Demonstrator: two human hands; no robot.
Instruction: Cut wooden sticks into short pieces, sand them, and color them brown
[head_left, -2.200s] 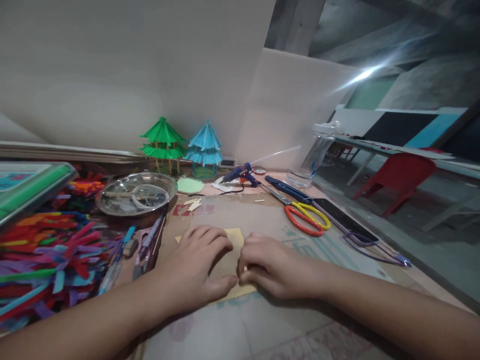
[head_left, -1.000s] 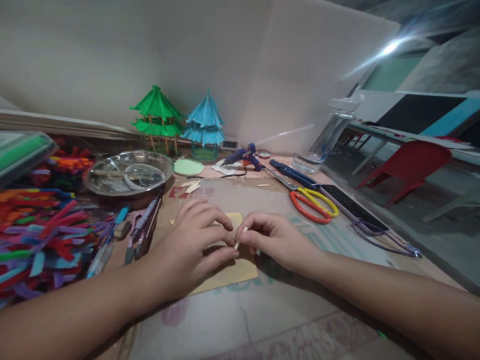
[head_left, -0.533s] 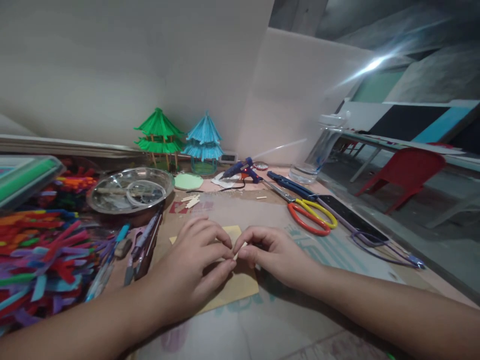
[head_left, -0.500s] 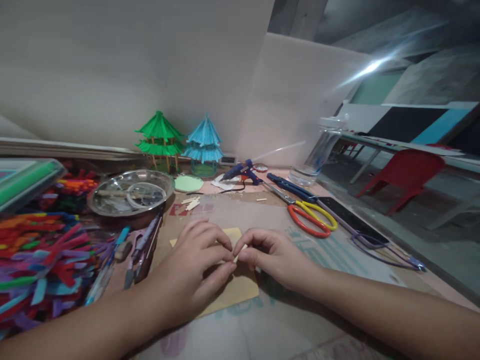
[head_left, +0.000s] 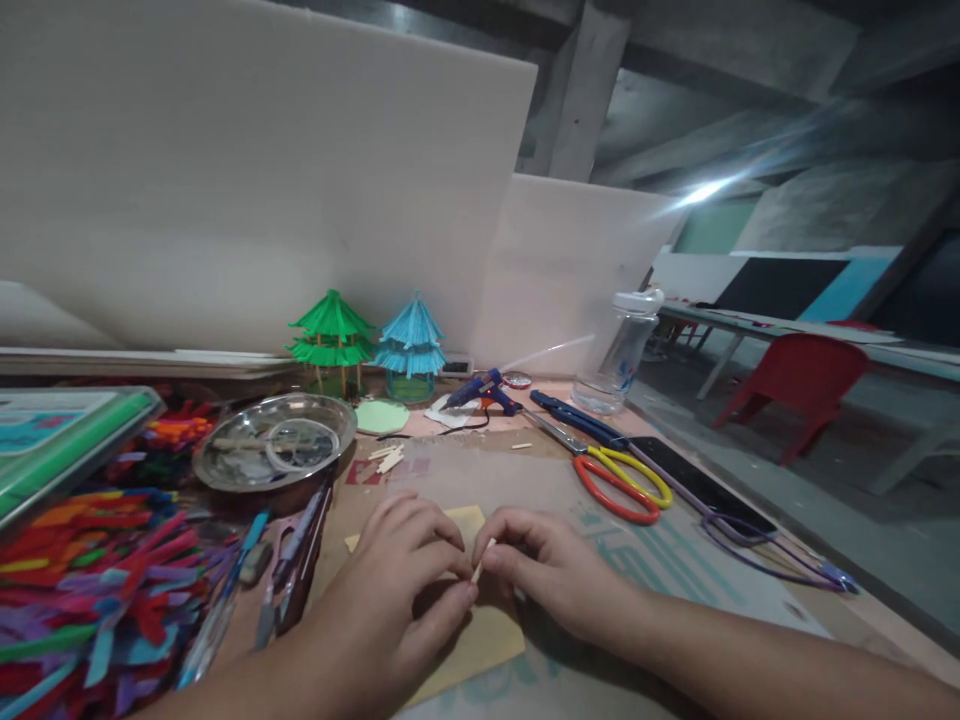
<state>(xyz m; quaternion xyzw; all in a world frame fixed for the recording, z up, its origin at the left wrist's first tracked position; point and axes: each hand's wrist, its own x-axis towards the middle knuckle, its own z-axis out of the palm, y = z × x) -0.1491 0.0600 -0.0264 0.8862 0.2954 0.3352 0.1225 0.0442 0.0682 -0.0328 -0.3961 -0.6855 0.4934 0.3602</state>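
Note:
A short pale wooden stick (head_left: 484, 562) is pinched between the thumb and forefinger of my right hand (head_left: 536, 560). My left hand (head_left: 409, 575) meets it from the other side, thumb and fingertips closed around the stick's lower end. Both hands hover over a yellowish sheet (head_left: 491, 640) that lies on the printed cardboard; its far left part is hidden by my left hand. Several similar cut stick pieces (head_left: 387, 458) lie in a small pile beyond my left hand. One more single piece (head_left: 521, 446) rests farther right.
A blue glue gun (head_left: 484, 390), scissors (head_left: 619, 485), a cutter (head_left: 574, 417), a phone (head_left: 701, 480) and a water bottle (head_left: 615, 350) stand or lie ahead and right. Green (head_left: 330, 340) and blue (head_left: 411, 345) model pavilions stand behind. Left are a metal dish (head_left: 274, 480) and colourful pipe-cleaner pieces (head_left: 112, 570).
The camera has tilted up, so everything sits lower in view. Both hands keep their places around the stick, which now shows a little more between the fingers.

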